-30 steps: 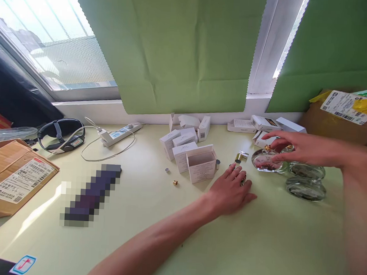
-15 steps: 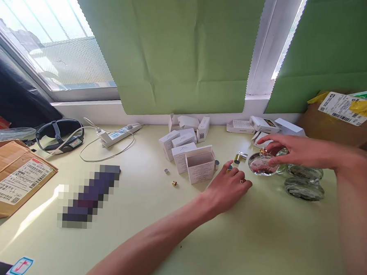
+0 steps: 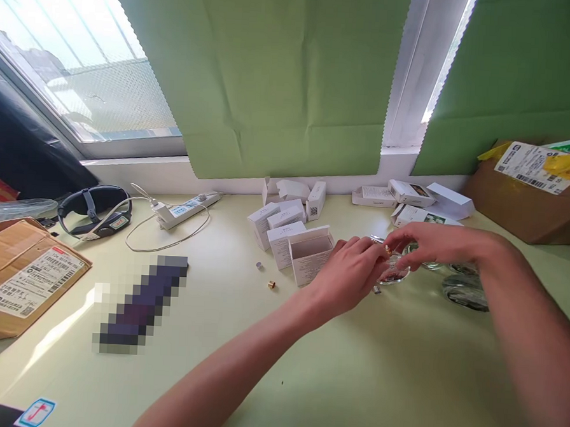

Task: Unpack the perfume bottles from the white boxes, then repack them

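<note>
A clear, rounded perfume bottle (image 3: 395, 273) with pinkish contents stands at the right of the table. My right hand (image 3: 429, 243) is closed round its upper right side, thumb against the glass. Over the bottle's left side my left hand (image 3: 351, 274) bends its fingers toward the gold neck; whatever they pinch is hidden. A small silver piece (image 3: 377, 288) lies below the left fingers. Another shiny silver part (image 3: 375, 238) shows behind them. To the right of the held bottle are several other glass bottles (image 3: 465, 293), partly covered by my right arm.
An open white carton (image 3: 308, 266) and several white boxes (image 3: 283, 239) stand left of my hands; more boxes (image 3: 413, 193) lie behind. A gold ring (image 3: 272, 285) and small clear cap (image 3: 259, 266) lie left. A power strip (image 3: 184, 211) and parcels (image 3: 33, 283) (image 3: 519, 200) lie farther out.
My right hand has brought the perfume bottle left and slightly nearer. My left hand has risen from the table and moved right, its fingers now at the bottle's top.
</note>
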Motion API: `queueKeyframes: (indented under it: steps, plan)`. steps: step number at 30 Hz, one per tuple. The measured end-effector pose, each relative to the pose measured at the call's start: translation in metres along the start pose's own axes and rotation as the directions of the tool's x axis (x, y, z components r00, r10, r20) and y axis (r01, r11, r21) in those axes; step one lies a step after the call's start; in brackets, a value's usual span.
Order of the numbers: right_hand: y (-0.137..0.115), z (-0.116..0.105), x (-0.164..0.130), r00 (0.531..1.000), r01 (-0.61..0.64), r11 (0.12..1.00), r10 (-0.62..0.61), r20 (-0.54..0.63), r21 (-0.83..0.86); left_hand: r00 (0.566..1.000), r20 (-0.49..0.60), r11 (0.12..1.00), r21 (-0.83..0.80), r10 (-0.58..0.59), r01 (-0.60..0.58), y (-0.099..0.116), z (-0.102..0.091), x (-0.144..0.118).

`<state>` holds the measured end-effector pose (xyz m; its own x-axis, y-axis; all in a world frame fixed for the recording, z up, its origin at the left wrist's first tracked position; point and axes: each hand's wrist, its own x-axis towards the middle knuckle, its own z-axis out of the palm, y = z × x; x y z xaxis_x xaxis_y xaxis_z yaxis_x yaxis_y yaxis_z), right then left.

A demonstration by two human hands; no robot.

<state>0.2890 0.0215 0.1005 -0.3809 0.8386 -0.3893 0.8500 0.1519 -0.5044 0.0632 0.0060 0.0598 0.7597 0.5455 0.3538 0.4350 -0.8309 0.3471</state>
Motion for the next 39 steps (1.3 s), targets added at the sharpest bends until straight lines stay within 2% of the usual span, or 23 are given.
queueKeyframes:
  steps: [3, 6, 10, 15, 24, 30, 39]
  plan:
    - [0.004, 0.002, 0.007, 0.999, 0.009, 1.0, -0.01, 0.035, 0.017, 0.998, -0.021, 0.988, -0.148, -0.054, 0.05, -0.001, 0.002, -0.001]
    - [0.007, 0.003, 0.01, 0.999, 0.03, 1.0, -0.03, 0.014, -0.002, 0.997, -0.025, 0.967, -0.248, -0.07, 0.062, 0.0, 0.006, -0.001]
    - [0.009, 0.005, 0.011, 0.999, 0.037, 0.999, -0.037, 0.018, -0.005, 0.989, -0.047, 0.942, -0.312, -0.143, 0.121, 0.001, 0.011, 0.0]
    - [0.008, 0.006, 0.012, 0.997, 0.062, 0.998, -0.062, 0.036, 0.025, 0.956, -0.138, 0.909, -0.37, -0.258, 0.192, 0.003, 0.017, 0.001]
    - [-0.004, 0.005, 0.009, 0.993, 0.062, 0.997, -0.067, 0.098, 0.053, 0.923, -0.204, 0.861, -0.467, -0.325, 0.2, -0.002, 0.038, 0.001]
    - [-0.004, 0.004, 0.009, 0.994, 0.046, 0.998, -0.05, 0.1, 0.044, 0.909, -0.259, 0.828, -0.542, -0.327, 0.144, -0.006, 0.044, 0.005]
    - [-0.011, 0.005, 0.007, 0.997, 0.044, 0.999, -0.044, 0.061, 0.009, 0.93, -0.184, 0.841, -0.508, -0.32, 0.189, -0.007, 0.043, 0.008]
